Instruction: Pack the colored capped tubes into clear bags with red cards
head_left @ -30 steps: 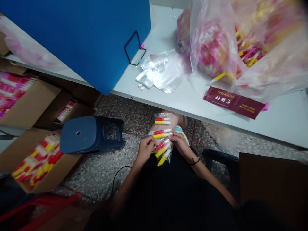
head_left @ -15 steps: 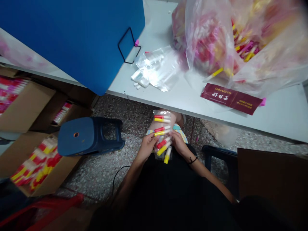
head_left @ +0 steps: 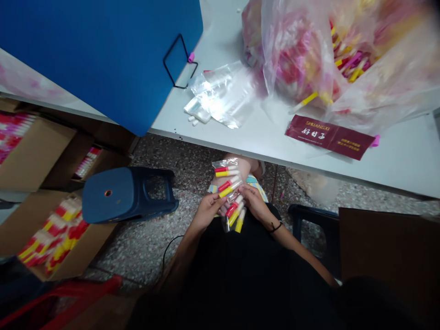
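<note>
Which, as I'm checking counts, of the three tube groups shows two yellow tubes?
The lowest group: two yellow, one red; the top group and middle group show one of each.

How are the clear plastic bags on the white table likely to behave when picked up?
The clear plastic bags look thin and see-through, so would probably flop. Lying mostly flat on the white table, they seem light. Their shiny, overlapping surfaces may slip.

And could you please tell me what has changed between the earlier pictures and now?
The yellow end of the lowest pen has swung rightward, leaving that pen steeper, and the middle pair of pens slants more. Nothing was visibly let go: the left hand and right hand keep hold of the clear packaging. The blue stool stayed put.
</note>
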The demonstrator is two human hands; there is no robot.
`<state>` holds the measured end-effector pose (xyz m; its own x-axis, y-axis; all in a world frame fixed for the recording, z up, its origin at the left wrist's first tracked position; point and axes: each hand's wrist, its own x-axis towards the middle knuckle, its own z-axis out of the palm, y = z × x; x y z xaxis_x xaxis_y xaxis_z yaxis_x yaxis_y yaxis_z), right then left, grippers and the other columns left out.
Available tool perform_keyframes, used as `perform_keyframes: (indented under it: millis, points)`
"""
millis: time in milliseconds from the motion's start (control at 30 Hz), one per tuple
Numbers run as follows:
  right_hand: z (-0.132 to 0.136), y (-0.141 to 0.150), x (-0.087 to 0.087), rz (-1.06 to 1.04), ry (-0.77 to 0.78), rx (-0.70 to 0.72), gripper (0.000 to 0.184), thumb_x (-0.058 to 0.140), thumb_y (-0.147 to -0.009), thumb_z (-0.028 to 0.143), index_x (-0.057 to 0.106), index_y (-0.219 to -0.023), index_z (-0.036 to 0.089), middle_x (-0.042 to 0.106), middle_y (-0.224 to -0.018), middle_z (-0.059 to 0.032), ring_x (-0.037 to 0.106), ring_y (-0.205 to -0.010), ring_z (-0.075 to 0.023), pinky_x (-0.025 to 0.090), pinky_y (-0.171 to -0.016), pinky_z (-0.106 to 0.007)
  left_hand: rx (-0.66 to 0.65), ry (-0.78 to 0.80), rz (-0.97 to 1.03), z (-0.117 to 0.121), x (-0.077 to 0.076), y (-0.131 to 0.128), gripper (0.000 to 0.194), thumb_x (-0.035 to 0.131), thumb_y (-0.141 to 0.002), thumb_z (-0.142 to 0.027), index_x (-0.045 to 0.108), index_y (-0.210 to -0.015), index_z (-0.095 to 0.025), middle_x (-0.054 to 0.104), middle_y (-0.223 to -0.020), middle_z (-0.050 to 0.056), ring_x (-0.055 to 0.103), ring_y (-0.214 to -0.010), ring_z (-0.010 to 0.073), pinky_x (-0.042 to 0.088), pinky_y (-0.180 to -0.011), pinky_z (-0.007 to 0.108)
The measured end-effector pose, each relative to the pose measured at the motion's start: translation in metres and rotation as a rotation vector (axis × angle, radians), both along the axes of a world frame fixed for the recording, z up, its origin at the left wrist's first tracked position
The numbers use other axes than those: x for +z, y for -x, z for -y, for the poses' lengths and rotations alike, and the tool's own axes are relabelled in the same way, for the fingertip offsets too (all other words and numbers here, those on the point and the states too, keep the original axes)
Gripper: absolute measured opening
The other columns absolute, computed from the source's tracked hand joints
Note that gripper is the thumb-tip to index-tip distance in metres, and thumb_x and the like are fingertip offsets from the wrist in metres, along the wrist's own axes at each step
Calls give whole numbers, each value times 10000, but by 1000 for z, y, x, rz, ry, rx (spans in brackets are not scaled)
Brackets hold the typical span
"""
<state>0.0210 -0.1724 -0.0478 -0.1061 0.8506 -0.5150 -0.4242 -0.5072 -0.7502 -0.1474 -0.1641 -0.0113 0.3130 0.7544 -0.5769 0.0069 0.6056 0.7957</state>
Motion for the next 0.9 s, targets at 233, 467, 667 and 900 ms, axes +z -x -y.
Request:
perform_keyframes:
  millis: [233, 467, 667, 900]
  points:
    - [-1, 3, 4, 55, -48, -47, 366, 687, -667, 444, 556, -917, 211, 620, -713, 19, 482, -535, -95, 347, -478, -213, 81, -78, -112, 5, -3, -9, 401, 632, -691, -512, 570, -611, -124, 556, -471, -1, 476, -378, 86, 359, -392, 197]
    - [-1, 4, -2, 9, -66, 17, 265, 676, -699, 420, 619, -770, 172, 638, -663, -4, 466, -509, -90, 319, -468, -217, -19, -17, -67, -4, 1, 1, 430, 629, -684, -546, 573, -808, -138, 602, -583, -7, 564, -459, 116, 429, -434, 206]
    - [4, 6, -2, -11, 4, 62, 263, 643, -722, 427, 587, -856, 208, 609, -623, 24, 477, -492, -101, 321, -453, -211, 55, -123, -126, -5, -7, -2, 361, 586, -720, -494, 544, -663, -141, 513, -475, -42, 475, -359, 82, 362, -368, 186]
    - [11, 0, -7, 46, -135, 251, 314, 642, -736, 468, 616, -820, 166, 586, -707, 20, 479, -610, -90, 377, -578, -211, 64, -96, -152, -12, -3, 1, 328, 621, -694, -463, 562, -738, -143, 560, -543, -38, 479, -345, 78, 360, -338, 183]
